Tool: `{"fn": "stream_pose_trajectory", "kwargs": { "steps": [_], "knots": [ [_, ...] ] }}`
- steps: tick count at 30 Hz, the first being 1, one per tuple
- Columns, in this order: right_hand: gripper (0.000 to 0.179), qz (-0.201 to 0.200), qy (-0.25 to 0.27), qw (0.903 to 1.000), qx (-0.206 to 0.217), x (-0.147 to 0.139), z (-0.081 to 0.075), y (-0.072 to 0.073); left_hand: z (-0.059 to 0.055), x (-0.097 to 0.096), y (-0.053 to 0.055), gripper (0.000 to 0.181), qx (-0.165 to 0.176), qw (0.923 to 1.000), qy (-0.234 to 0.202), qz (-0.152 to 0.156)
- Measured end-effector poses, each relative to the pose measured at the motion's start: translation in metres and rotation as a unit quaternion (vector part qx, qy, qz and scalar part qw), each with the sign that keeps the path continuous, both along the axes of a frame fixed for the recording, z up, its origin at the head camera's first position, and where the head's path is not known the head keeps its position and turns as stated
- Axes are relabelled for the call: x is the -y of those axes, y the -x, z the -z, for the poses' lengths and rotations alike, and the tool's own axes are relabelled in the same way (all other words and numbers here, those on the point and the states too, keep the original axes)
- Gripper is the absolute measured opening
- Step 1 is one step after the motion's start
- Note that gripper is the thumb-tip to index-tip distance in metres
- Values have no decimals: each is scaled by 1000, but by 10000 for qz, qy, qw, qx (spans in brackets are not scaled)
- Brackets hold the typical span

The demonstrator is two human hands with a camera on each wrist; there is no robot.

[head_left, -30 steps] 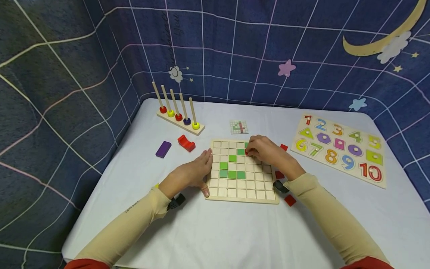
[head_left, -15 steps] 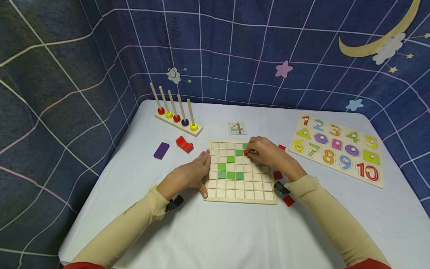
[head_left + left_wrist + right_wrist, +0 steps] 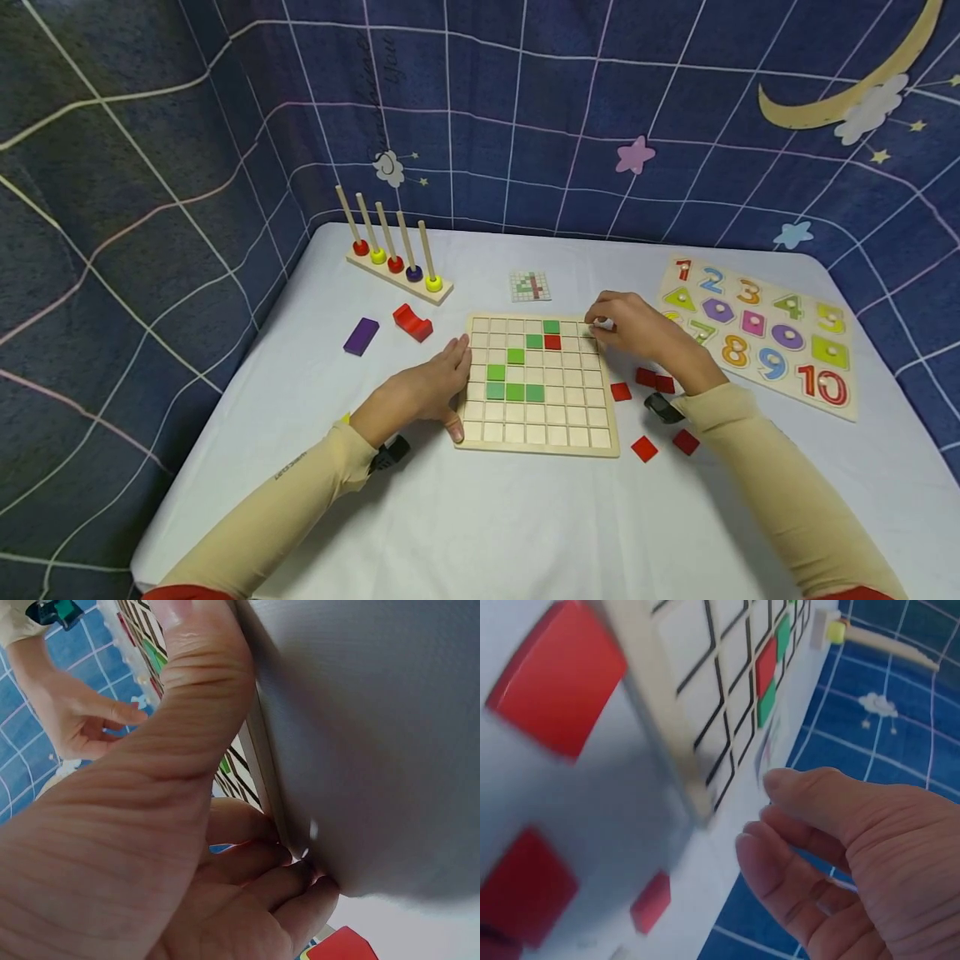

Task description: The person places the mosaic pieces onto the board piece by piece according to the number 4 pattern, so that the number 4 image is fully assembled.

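Grid board (image 3: 540, 429) in middle of desk (image 3: 480, 525), eight tiles (image 3: 534, 341) set in its cells. Left hand (image 3: 431, 383) at its left edge, touching; right hand (image 3: 630, 325) near its far right corner. Loose tiles (image 3: 620, 392) on desk, right of grid board. Number board (image 3: 768, 300) farther right. Card (image 3: 530, 287) just behind grid board. Peg stand (image 3: 393, 281) behind, to left; arch (image 3: 413, 323) before it, block (image 3: 362, 337) left of arch. Curtain (image 3: 480, 117) behind desk.
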State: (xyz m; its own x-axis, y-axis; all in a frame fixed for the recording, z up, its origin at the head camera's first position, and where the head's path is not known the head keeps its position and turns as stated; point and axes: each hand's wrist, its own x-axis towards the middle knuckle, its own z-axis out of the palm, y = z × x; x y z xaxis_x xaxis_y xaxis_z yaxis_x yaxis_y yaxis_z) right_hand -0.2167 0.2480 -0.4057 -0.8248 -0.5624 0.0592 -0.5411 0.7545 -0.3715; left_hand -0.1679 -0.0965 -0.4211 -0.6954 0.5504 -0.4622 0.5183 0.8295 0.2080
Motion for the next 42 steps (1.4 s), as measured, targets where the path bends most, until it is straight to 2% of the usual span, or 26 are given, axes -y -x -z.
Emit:
{"fn": "stream_pose_trajectory", "kwargs": {
  "steps": [3, 5, 8, 11, 17, 22, 29, 36, 42],
  "knots": [
    [16, 163, -117, 9998, 92, -10, -2, 1, 0, 0, 1, 138, 17, 10000, -10, 5],
    [18, 423, -233, 9987, 172, -17, -3, 1, 1, -1, 1, 138, 40, 10000, -21, -18],
    [21, 870, -398, 9949, 333, -26, -1, 0, 0, -1, 2, 138, 62, 10000, -22, -40],
    [20, 1050, -475, 9924, 423, -34, 5, 0, 0, -2, 2, 138, 76, 9999, -12, -68],
    [8, 758, -297, 9966, 162, -42, 17, 2, -1, -2, 2, 138, 80, 9999, 37, -105],
    [8, 810, -229, 9963, 155, -45, 20, 2, -1, -3, 2, 138, 96, 9999, 96, -81],
    [11, 963, 86, 9951, 182, -46, 17, -3, 0, -3, 3, 138, 44, 9999, 165, -19],
    [10, 766, 125, 9970, -21, -40, 11, -6, -1, -4, 2, 137, 20, 9998, 217, 6],
    [8, 420, 181, 9987, -215, -32, 9, -8, -2, -6, 2, 137, -26, 9996, 282, 27]
  ]
}}
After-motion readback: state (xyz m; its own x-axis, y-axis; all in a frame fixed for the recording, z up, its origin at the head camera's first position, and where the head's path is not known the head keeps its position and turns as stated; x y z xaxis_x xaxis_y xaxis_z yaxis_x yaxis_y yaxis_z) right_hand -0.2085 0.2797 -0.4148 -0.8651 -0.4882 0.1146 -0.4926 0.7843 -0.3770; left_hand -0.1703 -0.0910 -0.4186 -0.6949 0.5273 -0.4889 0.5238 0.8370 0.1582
